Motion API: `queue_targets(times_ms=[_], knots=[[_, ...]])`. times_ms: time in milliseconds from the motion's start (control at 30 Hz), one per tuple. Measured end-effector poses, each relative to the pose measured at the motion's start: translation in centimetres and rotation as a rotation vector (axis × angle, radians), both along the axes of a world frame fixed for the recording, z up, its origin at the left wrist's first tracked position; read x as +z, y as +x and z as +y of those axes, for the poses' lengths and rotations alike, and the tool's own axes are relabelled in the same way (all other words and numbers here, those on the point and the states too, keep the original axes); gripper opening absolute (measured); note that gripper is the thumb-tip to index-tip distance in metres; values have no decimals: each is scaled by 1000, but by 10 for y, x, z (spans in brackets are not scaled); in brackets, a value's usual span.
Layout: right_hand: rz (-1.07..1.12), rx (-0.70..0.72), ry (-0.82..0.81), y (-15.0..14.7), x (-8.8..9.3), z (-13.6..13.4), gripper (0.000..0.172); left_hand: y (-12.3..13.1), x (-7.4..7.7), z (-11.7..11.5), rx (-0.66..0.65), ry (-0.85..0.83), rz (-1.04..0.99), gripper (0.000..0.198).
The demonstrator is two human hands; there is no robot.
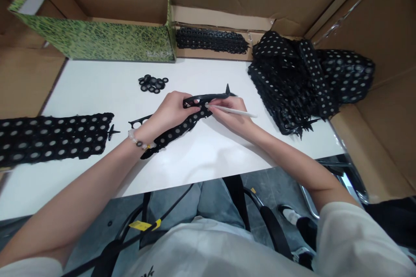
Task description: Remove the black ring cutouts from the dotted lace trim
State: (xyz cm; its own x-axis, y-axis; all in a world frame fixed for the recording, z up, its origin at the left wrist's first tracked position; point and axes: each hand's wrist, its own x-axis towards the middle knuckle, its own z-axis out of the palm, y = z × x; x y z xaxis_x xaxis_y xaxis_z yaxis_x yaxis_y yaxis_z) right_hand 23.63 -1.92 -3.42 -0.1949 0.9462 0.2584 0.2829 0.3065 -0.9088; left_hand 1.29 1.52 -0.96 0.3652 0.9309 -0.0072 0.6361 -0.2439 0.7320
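Observation:
My left hand (169,112) grips a black rubber sheet punched with round holes (177,130), lifted a little off the white table (201,156) at its middle. My right hand (232,114) is closed on a thin white stick (235,111), held like a pen, its tip against the sheet's upper edge by my left fingers. A small heap of loose black rings (152,83) lies just beyond my hands.
A flat punched black sheet (52,137) lies at the left. A tall pile of similar sheets (302,80) stands at the right. A green patterned box (97,39) and a row of black parts (211,40) sit at the back. Cardboard walls surround the table.

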Motion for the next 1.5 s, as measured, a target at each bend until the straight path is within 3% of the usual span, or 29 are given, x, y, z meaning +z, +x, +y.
queue_targets(times_ms=[200,633,833,1067,1267,1500], knots=[[-118,-112,28,-4,-3,-1,17,1,-6,3,-50,-18,-79,33],[-244,-109,218,-9,-6,-7,18,0,-2,5,-120,-46,-140,32],[-162,-125,145,-9,-6,-7,15,-1,2,4,-127,-62,-115,37],[35,-153,-93,-4,2,-5,18,0,-1,5,-39,-76,-63,39],[9,-120,-59,-3,11,-9,18,0,3,1,-48,-137,-123,42],[-148,-120,82,-8,8,-10,16,9,2,-5,-27,-45,-90,35]])
